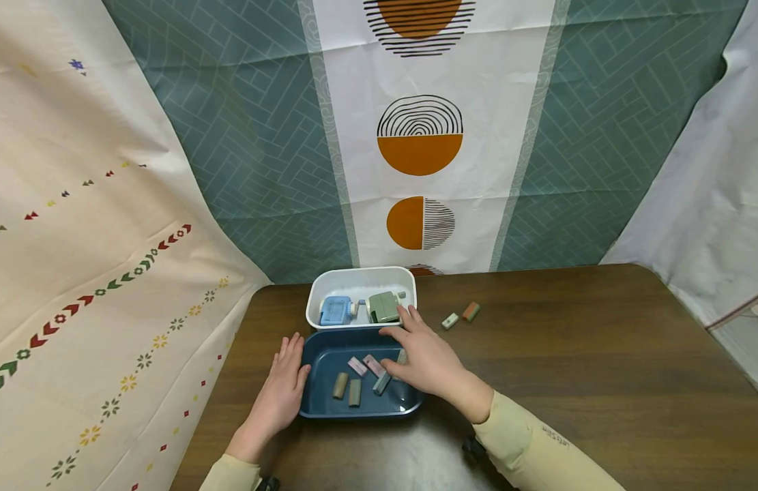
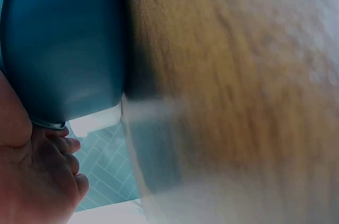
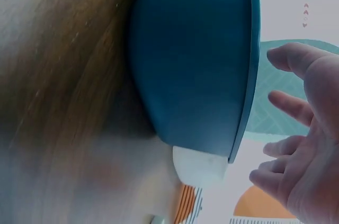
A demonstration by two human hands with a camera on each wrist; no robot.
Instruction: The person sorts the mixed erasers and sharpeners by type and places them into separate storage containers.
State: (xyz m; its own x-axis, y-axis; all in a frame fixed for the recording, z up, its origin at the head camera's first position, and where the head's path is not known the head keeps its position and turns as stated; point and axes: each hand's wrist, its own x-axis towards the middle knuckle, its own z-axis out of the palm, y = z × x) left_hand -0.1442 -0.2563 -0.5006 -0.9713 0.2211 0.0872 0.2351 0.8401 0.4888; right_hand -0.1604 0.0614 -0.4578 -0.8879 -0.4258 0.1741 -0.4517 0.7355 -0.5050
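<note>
A dark blue tray (image 1: 322, 365) sits on the table, with several small bars inside. Two olive-green bars (image 1: 355, 393) lie near its front, two pale pink pieces (image 1: 374, 365) further back, and a grey-blue bar (image 1: 381, 383) beside them. My left hand (image 1: 282, 389) rests along the tray's left rim, fingers fairly straight and thumb at the edge. Over the right part of the tray hovers my right hand (image 1: 429, 356), fingers spread, with nothing in its grasp; it partly hides another pale bar (image 1: 402, 356). The right wrist view shows that hand (image 3: 312, 134) above the rim, fingers apart.
Behind the tray stands a white bin (image 1: 361, 276) holding a blue boxy object (image 1: 336, 310) and a green one (image 1: 383, 307). Right of it on the wooden table (image 1: 575, 354) lie a whitish-green bar (image 1: 449, 321) and an orange-green bar (image 1: 471, 311). Patterned cloths hang behind and at the sides.
</note>
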